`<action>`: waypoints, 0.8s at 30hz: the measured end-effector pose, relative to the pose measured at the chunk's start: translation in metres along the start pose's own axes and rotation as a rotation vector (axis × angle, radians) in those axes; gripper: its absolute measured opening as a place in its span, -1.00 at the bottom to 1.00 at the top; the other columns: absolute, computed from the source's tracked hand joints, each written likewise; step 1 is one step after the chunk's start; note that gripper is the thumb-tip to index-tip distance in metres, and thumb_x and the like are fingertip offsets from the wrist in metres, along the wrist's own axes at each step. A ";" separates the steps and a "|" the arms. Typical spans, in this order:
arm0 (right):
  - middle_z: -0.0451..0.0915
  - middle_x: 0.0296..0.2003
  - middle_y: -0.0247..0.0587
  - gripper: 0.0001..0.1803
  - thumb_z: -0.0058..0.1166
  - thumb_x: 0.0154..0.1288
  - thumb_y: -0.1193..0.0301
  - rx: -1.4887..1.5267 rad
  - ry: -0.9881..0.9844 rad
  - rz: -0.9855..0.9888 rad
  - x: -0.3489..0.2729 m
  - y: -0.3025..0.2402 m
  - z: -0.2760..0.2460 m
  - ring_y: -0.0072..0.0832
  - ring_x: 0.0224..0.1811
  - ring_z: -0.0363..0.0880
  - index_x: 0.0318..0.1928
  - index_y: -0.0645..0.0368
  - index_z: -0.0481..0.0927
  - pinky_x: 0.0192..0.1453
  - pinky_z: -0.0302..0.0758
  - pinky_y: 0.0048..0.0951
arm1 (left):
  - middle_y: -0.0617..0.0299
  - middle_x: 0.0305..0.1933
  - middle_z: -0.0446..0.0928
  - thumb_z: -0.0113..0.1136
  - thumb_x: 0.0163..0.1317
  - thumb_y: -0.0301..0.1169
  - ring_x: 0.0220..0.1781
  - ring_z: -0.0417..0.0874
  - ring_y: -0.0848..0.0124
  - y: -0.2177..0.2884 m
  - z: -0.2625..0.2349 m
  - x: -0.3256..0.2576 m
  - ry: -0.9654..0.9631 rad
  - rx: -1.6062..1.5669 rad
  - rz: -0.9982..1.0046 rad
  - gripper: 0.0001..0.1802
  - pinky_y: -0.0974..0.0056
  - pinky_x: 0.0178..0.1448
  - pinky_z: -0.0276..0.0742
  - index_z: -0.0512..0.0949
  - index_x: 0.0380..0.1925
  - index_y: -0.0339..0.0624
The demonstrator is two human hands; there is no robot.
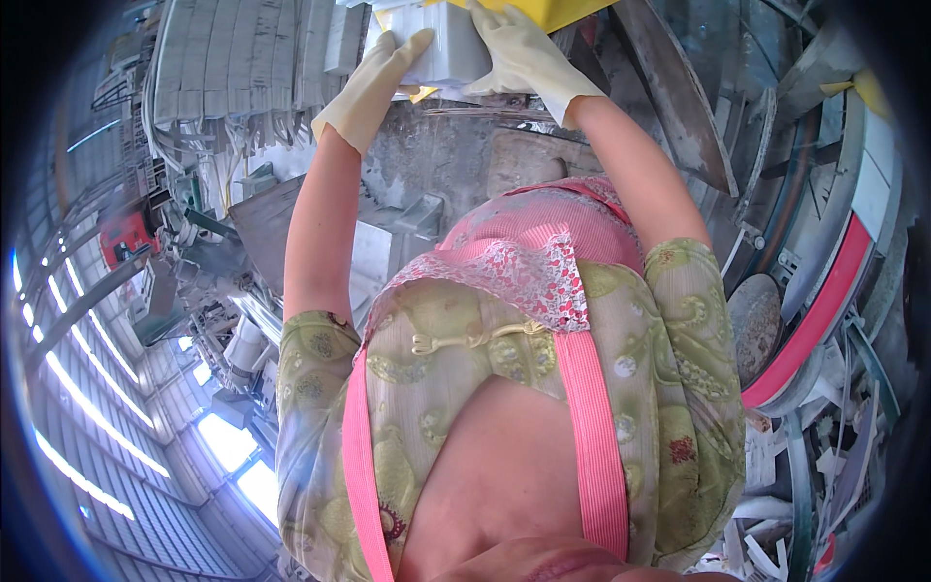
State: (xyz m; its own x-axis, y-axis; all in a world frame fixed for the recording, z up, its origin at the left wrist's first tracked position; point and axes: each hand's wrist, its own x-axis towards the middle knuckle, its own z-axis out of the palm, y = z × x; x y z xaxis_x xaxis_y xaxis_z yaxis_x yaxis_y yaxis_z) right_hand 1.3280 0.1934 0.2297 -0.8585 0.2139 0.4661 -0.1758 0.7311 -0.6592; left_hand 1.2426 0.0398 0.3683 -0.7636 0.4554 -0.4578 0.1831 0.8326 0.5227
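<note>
At the top edge of the head view, my two hands wear cream rubber gloves and press a glossy white block (448, 47) from both sides. Whether it is one piece or several stacked slabs I cannot tell. My left hand (376, 85) grips its left side, with the thumb lying along the near face. On the opposite side, my right hand (524, 60) holds it with the fingers pointing away from me. The block's far part is cut off by the picture's edge. Yellow sheeting (567, 12) shows behind my right hand, and a bit of yellow pokes out under the block.
Rows of stacked grey-white slabs (228, 63) stand on the left. A worn board (674, 92) leans at the right, near a curved rail with a red band (810, 320). Grey concrete (417, 145) lies below my hands. Broken white pieces (766, 543) are heaped at lower right.
</note>
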 end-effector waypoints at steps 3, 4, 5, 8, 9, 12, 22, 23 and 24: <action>0.50 0.23 0.27 0.43 0.54 -0.22 -0.16 0.053 -0.057 0.046 0.000 -0.003 -0.005 0.04 0.33 0.47 0.53 0.35 0.05 0.50 0.25 -0.08 | -0.02 0.13 0.55 0.05 0.32 0.28 0.05 0.63 0.25 -0.006 0.001 0.004 0.006 -0.015 0.025 -0.18 0.13 0.44 0.21 0.47 0.17 -0.32; 0.49 0.24 0.28 0.43 0.54 -0.24 -0.17 0.079 -0.090 0.067 -0.001 -0.003 -0.007 0.06 0.35 0.44 0.52 0.36 0.07 0.51 0.24 -0.07 | -0.02 0.13 0.55 0.05 0.32 0.28 0.05 0.63 0.25 -0.007 0.001 0.005 0.005 -0.023 0.012 -0.17 0.12 0.44 0.21 0.47 0.17 -0.32; 0.47 0.26 0.29 0.43 0.55 -0.26 -0.17 0.003 -0.104 0.059 -0.002 -0.003 -0.010 0.07 0.38 0.40 0.51 0.36 0.09 0.53 0.21 -0.05 | -0.03 0.13 0.55 0.06 0.32 0.28 0.05 0.63 0.25 -0.007 0.001 0.005 0.013 -0.020 -0.001 -0.17 0.12 0.43 0.22 0.47 0.17 -0.32; 0.42 0.30 0.31 0.42 0.56 -0.32 -0.16 -0.160 -0.093 0.013 -0.005 0.001 -0.014 0.11 0.46 0.29 0.48 0.38 0.16 0.59 0.12 0.02 | -0.04 0.13 0.55 0.07 0.31 0.29 0.04 0.63 0.24 -0.004 0.000 0.002 0.009 -0.005 -0.032 -0.16 0.11 0.43 0.24 0.46 0.17 -0.34; 0.41 0.31 0.31 0.40 0.55 -0.34 -0.16 -0.173 -0.057 -0.017 -0.006 0.003 -0.015 0.13 0.49 0.25 0.46 0.39 0.20 0.60 0.10 0.05 | -0.04 0.13 0.55 0.07 0.30 0.29 0.04 0.64 0.24 -0.001 0.000 0.001 0.005 0.009 -0.037 -0.15 0.11 0.42 0.24 0.46 0.17 -0.34; 0.39 0.33 0.32 0.34 0.54 -0.36 -0.17 -0.254 -0.131 -0.038 -0.011 0.010 -0.014 0.15 0.51 0.21 0.38 0.45 0.32 0.61 0.06 0.08 | -0.05 0.14 0.55 0.06 0.30 0.29 0.03 0.64 0.23 0.004 -0.001 -0.006 0.006 0.011 0.003 -0.15 0.11 0.43 0.25 0.46 0.18 -0.35; 0.47 0.27 0.16 0.08 0.47 -0.11 -0.08 0.071 -0.194 -0.009 0.002 -0.007 -0.022 -0.05 0.37 0.42 0.30 0.40 0.36 0.37 0.35 -0.07 | 0.11 0.43 0.44 -0.14 0.51 -0.21 0.56 0.29 0.20 -0.030 -0.009 -0.004 0.012 0.617 0.559 -0.42 0.15 0.65 0.01 0.31 0.47 -0.12; 0.52 0.21 0.14 0.05 0.42 -0.07 -0.15 0.085 -0.118 -0.015 0.000 -0.007 -0.029 -0.03 0.35 0.43 0.26 0.39 0.38 0.38 0.33 -0.03 | 0.06 0.48 0.40 -0.18 0.44 -0.48 0.57 0.30 0.17 -0.029 -0.005 0.004 -0.043 0.239 0.385 -0.37 0.14 0.66 0.07 0.27 0.52 0.01; 0.57 0.13 0.11 0.08 0.40 -0.08 -0.21 -0.021 0.007 -0.070 0.000 -0.012 -0.033 -0.04 0.31 0.47 0.26 0.37 0.39 0.40 0.28 0.01 | 0.02 0.43 0.43 -0.14 0.34 -0.62 0.48 0.42 0.13 -0.030 -0.006 0.004 0.012 0.335 0.751 -0.30 0.09 0.55 0.29 0.31 0.50 0.04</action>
State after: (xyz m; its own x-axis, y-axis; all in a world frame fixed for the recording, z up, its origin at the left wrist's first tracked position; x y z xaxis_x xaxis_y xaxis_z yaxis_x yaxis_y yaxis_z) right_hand 1.3462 0.2059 0.2564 -0.8412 0.1662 0.5146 -0.2252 0.7575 -0.6127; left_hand 1.2303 0.0154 0.3551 -0.3698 0.9270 -0.0628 0.8215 0.3579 0.4439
